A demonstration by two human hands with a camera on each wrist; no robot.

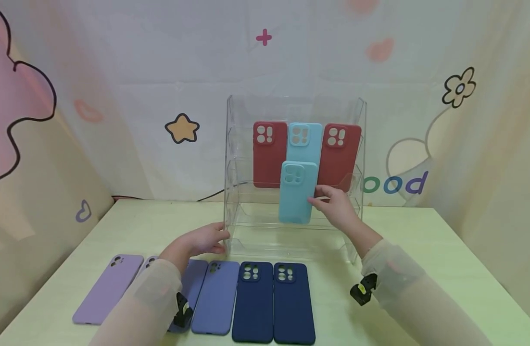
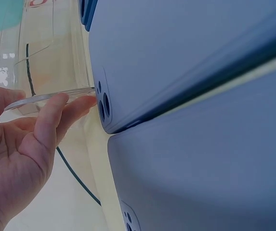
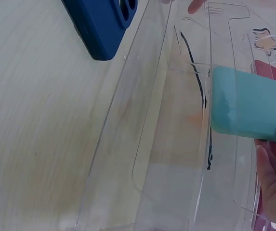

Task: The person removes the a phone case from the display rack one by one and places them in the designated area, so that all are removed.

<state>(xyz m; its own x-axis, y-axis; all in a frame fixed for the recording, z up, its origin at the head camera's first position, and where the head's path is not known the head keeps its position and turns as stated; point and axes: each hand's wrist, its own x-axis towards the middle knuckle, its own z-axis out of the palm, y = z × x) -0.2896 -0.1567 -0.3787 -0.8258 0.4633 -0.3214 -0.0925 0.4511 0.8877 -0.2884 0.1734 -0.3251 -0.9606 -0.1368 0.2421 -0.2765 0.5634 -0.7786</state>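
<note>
A clear stepped display rack (image 1: 230, 192) stands upright on the table. My left hand (image 1: 204, 239) holds its left side panel low down; in the left wrist view the thumb and fingers (image 2: 51, 118) are on opposite faces of the panel. With thumb and fingers, my right hand (image 1: 336, 206) pinches the right edge of a light turquoise phone case (image 1: 297, 202), which is upright at a middle tier. Behind it, partly covered, is a light blue phone case (image 1: 305, 151) between two red phone cases (image 1: 269, 163) (image 1: 340, 156). In the right wrist view, the turquoise case (image 3: 248, 103) has its lower end at a clear tier lip.
Two navy phone cases (image 1: 252, 307) (image 1: 293, 307) lie flat in front of the rack. Left of them lie several purple and lavender cases (image 1: 215, 302) (image 1: 107, 290), some partly hidden by the left sleeve. A printed curtain (image 1: 152, 86) hangs behind the table (image 1: 399, 250).
</note>
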